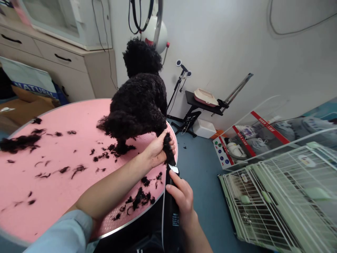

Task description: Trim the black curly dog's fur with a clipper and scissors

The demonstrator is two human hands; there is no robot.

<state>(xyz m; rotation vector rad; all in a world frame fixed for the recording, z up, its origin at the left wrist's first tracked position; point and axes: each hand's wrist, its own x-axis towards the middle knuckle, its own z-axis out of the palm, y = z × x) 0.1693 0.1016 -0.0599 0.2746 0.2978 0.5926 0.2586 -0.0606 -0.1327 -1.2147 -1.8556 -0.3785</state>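
Observation:
A curly black dog (139, 98) stands on a round pink grooming table (65, 186), facing away from me. My left hand (159, 149) is closed around one of its legs (167, 146), near the table's right edge. Just below that paw, my right hand (181, 193) grips a black hair clipper (171, 211) with a pale head, its tip pointing up at the paw. Head and paw are touching or nearly so; I cannot tell which. Cut black hair (139, 198) lies in tufts near my left forearm, and a larger clump (19, 142) sits at the far left.
Wire cages (263, 203) with pale green frames stand on the floor at right. Behind them is a red and white box (223, 153) of bagged items. A black stand (196, 102) holds a litter tray (205, 97). Drawers (58, 56) line the left wall.

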